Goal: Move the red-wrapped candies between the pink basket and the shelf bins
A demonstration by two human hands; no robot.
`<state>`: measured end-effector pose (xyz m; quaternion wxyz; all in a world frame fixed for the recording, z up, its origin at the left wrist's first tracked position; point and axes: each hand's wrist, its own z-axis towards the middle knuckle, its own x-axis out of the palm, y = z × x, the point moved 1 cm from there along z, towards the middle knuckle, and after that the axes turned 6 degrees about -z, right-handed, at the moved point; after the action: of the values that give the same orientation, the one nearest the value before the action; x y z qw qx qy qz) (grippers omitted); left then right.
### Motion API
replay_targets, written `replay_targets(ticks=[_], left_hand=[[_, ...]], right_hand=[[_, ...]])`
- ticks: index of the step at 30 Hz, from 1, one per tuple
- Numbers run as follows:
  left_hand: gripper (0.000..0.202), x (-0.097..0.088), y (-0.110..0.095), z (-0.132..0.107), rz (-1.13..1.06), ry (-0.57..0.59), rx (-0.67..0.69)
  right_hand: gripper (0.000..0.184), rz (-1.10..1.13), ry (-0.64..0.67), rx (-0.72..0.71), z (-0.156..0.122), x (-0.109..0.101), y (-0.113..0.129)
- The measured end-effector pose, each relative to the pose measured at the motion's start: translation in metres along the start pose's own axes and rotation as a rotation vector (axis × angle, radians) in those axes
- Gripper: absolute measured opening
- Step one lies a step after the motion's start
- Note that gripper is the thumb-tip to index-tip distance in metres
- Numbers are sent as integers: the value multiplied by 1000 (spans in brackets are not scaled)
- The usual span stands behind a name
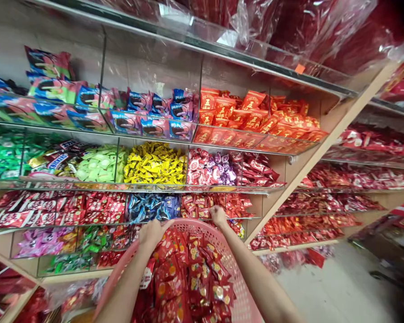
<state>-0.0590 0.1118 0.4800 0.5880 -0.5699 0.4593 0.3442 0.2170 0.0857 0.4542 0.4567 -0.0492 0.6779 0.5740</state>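
Observation:
A pink plastic basket [241, 280] with a perforated wall sits low in front of me. Inside it lies a heap of red candy packets [175, 280] with orange and gold prints. My left hand [151, 234] is closed over the basket's far left rim, its thumb lying along the edge. Just above the far right rim, my right hand [218, 215] is curled into a fist, close to a shelf compartment of small red wrapped candies [197, 206]. What its fingers hold, if anything, is hidden. Blue wrapped candies [153, 207] fill the neighbouring compartment.
Tiered shelves with clear dividers face me, holding yellow candies [155, 166], light green candies [101, 163], orange-red packets [252, 116] and blue-pink packets [153, 125]. A slanted wooden panel [309, 166] ends this section. More red packets [350, 177] and grey floor [336, 291] are to the right.

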Motion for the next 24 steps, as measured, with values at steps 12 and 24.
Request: replay_targets(ticks=[12, 24], left_hand=[[85, -4, -3, -5, 1, 10, -4], [87, -6, -5, -8, 20, 8, 2]], right_hand=[[38, 454, 426, -124, -85, -52, 9], [26, 231, 562, 65, -187, -40, -28]])
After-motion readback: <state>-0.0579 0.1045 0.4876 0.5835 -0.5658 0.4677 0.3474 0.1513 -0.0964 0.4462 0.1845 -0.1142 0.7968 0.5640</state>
